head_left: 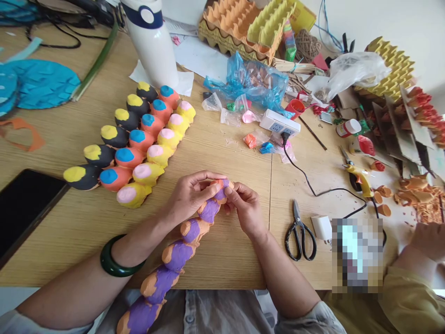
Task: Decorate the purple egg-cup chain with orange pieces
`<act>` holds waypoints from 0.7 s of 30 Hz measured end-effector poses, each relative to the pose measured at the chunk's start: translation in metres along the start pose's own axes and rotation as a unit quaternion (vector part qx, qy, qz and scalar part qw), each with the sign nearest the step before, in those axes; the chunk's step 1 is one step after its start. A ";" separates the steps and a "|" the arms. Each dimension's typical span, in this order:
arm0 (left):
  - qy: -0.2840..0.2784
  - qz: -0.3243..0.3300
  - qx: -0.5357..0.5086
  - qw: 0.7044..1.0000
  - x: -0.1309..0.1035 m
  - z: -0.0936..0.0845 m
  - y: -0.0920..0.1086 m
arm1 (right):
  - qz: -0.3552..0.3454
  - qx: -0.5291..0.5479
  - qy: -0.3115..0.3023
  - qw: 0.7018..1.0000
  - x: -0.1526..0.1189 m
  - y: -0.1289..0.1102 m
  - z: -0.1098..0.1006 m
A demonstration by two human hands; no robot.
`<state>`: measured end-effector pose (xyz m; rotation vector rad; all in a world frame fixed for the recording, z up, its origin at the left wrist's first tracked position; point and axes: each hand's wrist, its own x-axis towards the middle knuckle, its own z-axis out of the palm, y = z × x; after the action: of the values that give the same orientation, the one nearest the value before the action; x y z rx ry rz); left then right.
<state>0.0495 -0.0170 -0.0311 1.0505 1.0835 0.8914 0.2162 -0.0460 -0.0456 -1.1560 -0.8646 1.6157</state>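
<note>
A strip of egg-carton bumps (177, 255), orange with purple clay-like patches, runs from its far end at my fingers back over the table edge toward my lap. My left hand (187, 197) pinches the far bump from the left, thumb on the purple patch. From the right, my right hand (247, 204) grips the same end between thumb and fingers. Left of my hands lie three similar strips side by side: a black one with yellow tops (101, 156), an orange-red one with blue tops (148, 134) and a yellow one with pink tops (158, 160).
Black-handled scissors (299, 234), a white plug adapter (321, 228) and a power strip (280, 123) lie to the right. A white tumbler (153, 51) stands behind the strips. At far left is a black phone (28, 204). Another person's hand (429, 241) rests at the right.
</note>
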 end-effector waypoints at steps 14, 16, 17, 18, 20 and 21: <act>0.025 0.005 0.028 0.999 0.000 0.002 0.002 | 0.015 -0.013 0.008 1.000 0.002 0.002 0.001; 0.024 0.009 0.028 0.999 0.000 0.001 0.000 | 0.021 -0.004 0.015 1.000 0.002 0.000 0.002; 0.022 0.013 0.012 1.000 0.000 0.000 -0.001 | 0.027 0.010 0.016 0.999 0.002 0.000 0.002; 0.024 0.008 -0.017 1.000 0.000 0.000 -0.003 | 0.034 0.029 0.014 0.999 0.003 0.000 0.002; 0.022 -0.026 -0.080 0.996 0.002 0.000 -0.004 | 0.042 0.073 0.016 0.996 0.005 -0.001 -0.001; 0.012 -0.046 -0.103 0.994 0.003 0.001 -0.004 | 0.045 0.087 0.016 0.995 0.006 -0.002 -0.003</act>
<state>0.0513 -0.0155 -0.0359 0.8143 1.0277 0.9230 0.2191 -0.0401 -0.0467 -1.1077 -0.6469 1.7049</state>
